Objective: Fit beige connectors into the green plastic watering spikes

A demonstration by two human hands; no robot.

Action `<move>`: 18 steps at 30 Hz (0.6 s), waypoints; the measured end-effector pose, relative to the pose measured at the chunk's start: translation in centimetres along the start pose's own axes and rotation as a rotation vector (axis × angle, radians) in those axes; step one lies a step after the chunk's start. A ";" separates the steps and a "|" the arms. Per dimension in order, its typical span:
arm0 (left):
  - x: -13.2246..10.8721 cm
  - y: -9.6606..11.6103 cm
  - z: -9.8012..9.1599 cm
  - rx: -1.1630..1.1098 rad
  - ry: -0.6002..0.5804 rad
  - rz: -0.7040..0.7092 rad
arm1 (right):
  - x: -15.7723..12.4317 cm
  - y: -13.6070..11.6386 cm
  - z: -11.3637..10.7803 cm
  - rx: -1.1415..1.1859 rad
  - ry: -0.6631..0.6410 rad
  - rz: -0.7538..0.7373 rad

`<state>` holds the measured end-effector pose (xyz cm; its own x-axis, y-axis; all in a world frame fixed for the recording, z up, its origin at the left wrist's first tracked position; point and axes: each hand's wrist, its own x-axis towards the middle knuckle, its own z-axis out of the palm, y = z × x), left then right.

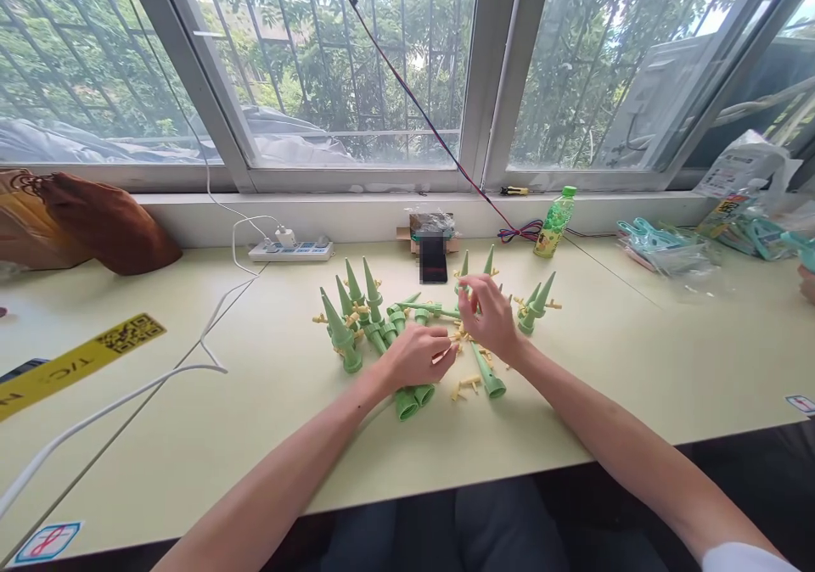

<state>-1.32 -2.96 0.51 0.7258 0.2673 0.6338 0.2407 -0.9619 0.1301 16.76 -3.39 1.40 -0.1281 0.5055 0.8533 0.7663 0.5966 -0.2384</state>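
Note:
My left hand (421, 356) is closed in a pinch low over a pile of green plastic watering spikes (390, 332). Small yellow valve pieces (469, 382) lie around its fingertips; what the fingers hold is too small to make out. My right hand (489, 313) has its fingers curled together just beyond, in front of green spikes (489, 260) that stand tip up. Whatever its fingertips grip is hidden. One loose green spike (489, 375) lies below it on the table. Upright spikes fitted with yellow valves (344, 334) stand to the left, and another cluster (538, 303) to the right.
A black phone (434, 262) leans against a small box at the back. Behind stand a green-capped bottle (555, 222) and a power strip (291, 251) with a white cable. Plastic-bagged parts (668, 245) lie at right, with another person's hand (807, 283) at the edge. A brown pouch (108, 224) lies left.

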 end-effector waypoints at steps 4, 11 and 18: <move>-0.1 0.3 -0.1 0.003 -0.066 -0.020 | -0.2 -0.4 0.3 -0.066 -0.248 -0.005; -0.2 0.1 0.0 -0.009 -0.108 -0.049 | 0.1 -0.5 0.1 -0.255 -0.696 0.111; -0.3 -0.1 0.3 0.021 -0.123 -0.062 | 0.4 -0.1 0.0 -0.305 -0.830 0.197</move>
<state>-1.39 -2.94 0.10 0.7824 0.3325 0.5266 0.2997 -0.9422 0.1496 16.60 -3.29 1.74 -0.2992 0.9384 0.1728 0.9408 0.3204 -0.1109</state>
